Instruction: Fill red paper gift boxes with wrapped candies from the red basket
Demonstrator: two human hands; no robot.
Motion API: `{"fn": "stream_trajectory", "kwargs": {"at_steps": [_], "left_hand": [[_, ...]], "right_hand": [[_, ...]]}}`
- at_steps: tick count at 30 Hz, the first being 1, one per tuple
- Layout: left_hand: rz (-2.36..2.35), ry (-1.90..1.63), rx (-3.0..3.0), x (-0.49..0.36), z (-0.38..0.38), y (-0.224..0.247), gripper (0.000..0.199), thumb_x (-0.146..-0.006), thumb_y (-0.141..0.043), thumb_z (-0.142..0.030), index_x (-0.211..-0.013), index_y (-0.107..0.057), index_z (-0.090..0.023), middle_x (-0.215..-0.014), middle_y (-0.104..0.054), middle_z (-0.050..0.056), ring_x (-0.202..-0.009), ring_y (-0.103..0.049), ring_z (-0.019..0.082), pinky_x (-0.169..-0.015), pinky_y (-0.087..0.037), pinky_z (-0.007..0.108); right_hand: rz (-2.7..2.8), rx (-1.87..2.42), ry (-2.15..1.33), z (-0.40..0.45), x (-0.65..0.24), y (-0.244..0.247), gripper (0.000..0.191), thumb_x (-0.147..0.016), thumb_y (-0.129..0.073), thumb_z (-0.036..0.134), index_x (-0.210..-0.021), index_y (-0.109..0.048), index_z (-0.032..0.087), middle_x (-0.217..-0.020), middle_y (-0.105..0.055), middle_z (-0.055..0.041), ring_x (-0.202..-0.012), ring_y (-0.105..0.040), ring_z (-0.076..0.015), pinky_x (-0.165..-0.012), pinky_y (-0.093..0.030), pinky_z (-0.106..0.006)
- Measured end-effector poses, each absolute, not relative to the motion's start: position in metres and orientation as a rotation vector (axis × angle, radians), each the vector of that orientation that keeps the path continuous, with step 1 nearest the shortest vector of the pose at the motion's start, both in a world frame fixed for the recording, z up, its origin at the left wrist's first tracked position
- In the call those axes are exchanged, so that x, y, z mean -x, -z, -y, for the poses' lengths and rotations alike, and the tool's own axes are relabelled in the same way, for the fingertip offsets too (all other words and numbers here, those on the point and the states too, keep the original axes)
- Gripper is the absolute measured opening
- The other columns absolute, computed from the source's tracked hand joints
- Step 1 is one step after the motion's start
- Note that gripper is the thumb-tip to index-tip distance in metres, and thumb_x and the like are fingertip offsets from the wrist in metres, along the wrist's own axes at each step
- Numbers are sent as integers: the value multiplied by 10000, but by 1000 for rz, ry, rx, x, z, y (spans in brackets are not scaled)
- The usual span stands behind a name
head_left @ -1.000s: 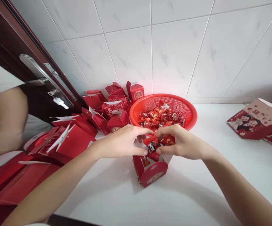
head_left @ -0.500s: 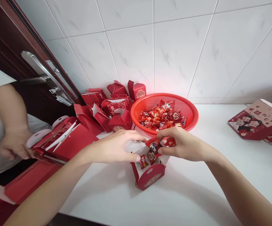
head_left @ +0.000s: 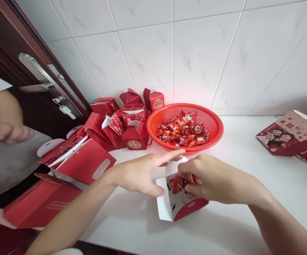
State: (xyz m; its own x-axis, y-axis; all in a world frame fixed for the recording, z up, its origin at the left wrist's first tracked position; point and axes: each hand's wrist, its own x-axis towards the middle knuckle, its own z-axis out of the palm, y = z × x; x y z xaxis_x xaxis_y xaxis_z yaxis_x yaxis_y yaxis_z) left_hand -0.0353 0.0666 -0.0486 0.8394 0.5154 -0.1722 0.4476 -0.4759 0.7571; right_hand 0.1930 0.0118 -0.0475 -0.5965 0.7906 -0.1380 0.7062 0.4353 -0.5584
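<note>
A red gift box (head_left: 192, 208) with a white inside stands open on the white table, its left flap folded outward. My right hand (head_left: 209, 179) reaches into it from the right, with thumb and fingers closed on red-wrapped candies (head_left: 176, 186); its fingertips are partly hidden. At the box's left side is my left hand (head_left: 142, 175), fingers stretched out and thumb apart, close to the white flap and holding nothing. Just behind the box sits a red plastic colander (head_left: 217, 137) with a heap of wrapped candies (head_left: 183, 131).
Several small red boxes (head_left: 134, 140) cluster against the tiled wall, left of the colander. Larger red boxes (head_left: 89, 161) lie at the left, beside another person's hand (head_left: 10, 132) and a door handle (head_left: 36, 86). A printed gift bag (head_left: 282, 138) lies at the right.
My right hand has gone down into the box with the candies. The box sits further right, its left flap spread out. The other person's hand has lifted from the large boxes.
</note>
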Motion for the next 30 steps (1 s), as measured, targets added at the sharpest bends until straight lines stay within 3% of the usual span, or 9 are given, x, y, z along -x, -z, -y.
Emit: {"fn": "stream_trajectory", "kwargs": {"at_steps": [4, 9, 13, 16, 20, 24, 30], "left_hand": [[-636, -87, -2167, 31, -67, 47, 1001, -722, -675, -105, -1615, -281, -328, -1656, -376, 34, -1524, -352, 299, -1225, -346, 448], [-607, -118, -2103, 30, -71, 50, 1062, -717, -684, -94, -1633, -208, -345, -1654, -379, 41, -1480, -424, 304, -1189, -395, 426], [-640, -221, -2023, 31, -77, 58, 1121, -735, -682, -110, -1646, -77, -359, -1694, -285, 55, -1497, -397, 291, -1196, -386, 440], [-644, -241, -1998, 31, -81, 62, 1134, -729, -688, -112, -1648, -65, -346, -1674, -327, 60, -1512, -370, 285, -1213, -366, 452], [-618, -243, -1986, 30, -80, 61, 1109, -744, -680, -115, -1647, -81, -350, -1674, -332, 48, -1508, -381, 267, -1230, -347, 448], [-614, -248, -1967, 29, -77, 59, 1094, -739, -679, -113, -1644, -112, -351, -1688, -300, 57, -1495, -405, 289, -1215, -367, 469], [-615, -231, -1950, 29, -78, 61, 1108, -723, -671, -80, -1644, -111, -336, -1634, -407, 64, -1513, -371, 261, -1214, -366, 442]], "right_hand": [[2711, 1288, -927, -11, -185, 52, 171, -803, -586, 41, -727, -635, 187, -699, -654, -3, -594, -540, -130, -538, -319, -257], [2239, 1272, -1080, -20, -191, 49, 20, -877, -619, 191, -892, -630, 183, -872, -690, -32, -714, -623, -149, -610, -439, -257], [1893, 1206, -1399, -28, -197, 49, 104, -921, -552, 306, -906, -521, 208, -812, -609, 25, -525, -550, -97, -505, -430, -248], [1675, 1174, -1615, -32, -199, 50, 63, -891, -454, 248, -846, -480, 214, -676, -519, 62, -432, -478, -80, -433, -379, -231], [1737, 1136, -1584, -33, -200, 49, 88, -811, -480, 155, -745, -478, 212, -517, -500, 68, -477, -540, -109, -487, -437, -221], [1827, 1121, -1511, -31, -198, 48, 100, -800, -541, 106, -817, -576, 198, -648, -630, 31, -643, -681, -153, -609, -537, -258], [2097, 1145, -1470, -31, -191, 60, 199, -832, -540, 61, -883, -684, 187, -881, -715, -27, -761, -688, -162, -640, -529, -266]]}}
